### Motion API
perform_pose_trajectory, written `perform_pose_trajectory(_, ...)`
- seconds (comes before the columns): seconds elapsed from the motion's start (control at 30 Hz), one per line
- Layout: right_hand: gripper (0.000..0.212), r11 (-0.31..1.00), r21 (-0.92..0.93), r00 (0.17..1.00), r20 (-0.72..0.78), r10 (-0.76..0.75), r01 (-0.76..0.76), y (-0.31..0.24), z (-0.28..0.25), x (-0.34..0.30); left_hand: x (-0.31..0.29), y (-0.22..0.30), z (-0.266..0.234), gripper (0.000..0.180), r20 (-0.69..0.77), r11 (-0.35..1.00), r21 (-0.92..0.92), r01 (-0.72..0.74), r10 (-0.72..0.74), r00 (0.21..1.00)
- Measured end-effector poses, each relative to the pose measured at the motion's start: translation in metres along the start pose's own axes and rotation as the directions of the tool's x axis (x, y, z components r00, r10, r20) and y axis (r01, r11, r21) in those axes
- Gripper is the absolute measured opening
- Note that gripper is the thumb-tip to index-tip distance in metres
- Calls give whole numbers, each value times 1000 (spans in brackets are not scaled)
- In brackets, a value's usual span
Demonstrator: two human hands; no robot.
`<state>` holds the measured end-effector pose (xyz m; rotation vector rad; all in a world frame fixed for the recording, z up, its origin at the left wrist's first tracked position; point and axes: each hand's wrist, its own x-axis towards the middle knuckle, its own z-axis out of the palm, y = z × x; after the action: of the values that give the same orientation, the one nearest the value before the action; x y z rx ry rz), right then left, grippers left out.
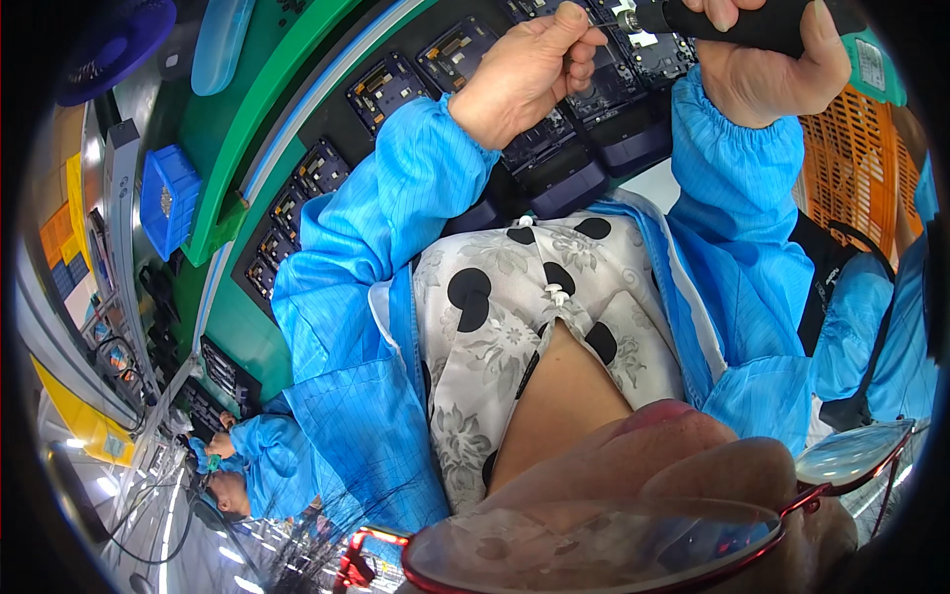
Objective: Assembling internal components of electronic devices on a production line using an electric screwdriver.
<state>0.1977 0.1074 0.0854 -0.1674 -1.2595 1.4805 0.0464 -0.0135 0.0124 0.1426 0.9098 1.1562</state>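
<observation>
Plainly, a smooth black cylindrical tool (762,30) in the right hand (767,81), above flat dark device frames (391,89).
Its fingers (720,10) wrap the tool; the left hand (522,77) is pinched narrow near the metal tip (627,20), holding what I cannot tell. Rectangular frames, speckled with metallic parts, line the table (237,337) toward its green-railed left edge.

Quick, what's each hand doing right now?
Left hand: closed; whether it pinches something small cannot be told.
Right hand: closed, holding a black tool.
</observation>
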Motion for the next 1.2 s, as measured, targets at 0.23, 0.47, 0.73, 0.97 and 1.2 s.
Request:
perform_pose_trajectory(0.23, 35, 1000, -13, 998, -63, -12, 11, -29, 7, 6, -8, 6, -1, 44, 102, 992, 88, -92, 83, 991)
perform_pose_trajectory(0.47, 30, 941, -335, 951, -303, -63, -44, -73, -80, 11, -15, 12, -13, 31, -5, 985, 144, -99, 101, 995)
perform_pose_trajectory(0.73, 19, 894, -445, 890, -426, -159, -53, -67, -99, -2, -5, 5, -20, 27, 3, 992, 128, -20, 20, 1000)
perform_pose_trajectory(0.97, 16, 882, -469, 883, -430, -190, -39, -60, -113, -8, 0, -2, -22, 23, 77, 992, 112, -64, 56, 995)
perform_pose_trajectory(1.2, 19, 899, -437, 872, -452, -191, -30, -52, -120, -11, 1, 3, -24, 24, 68, 989, 131, -63, 55, 996)
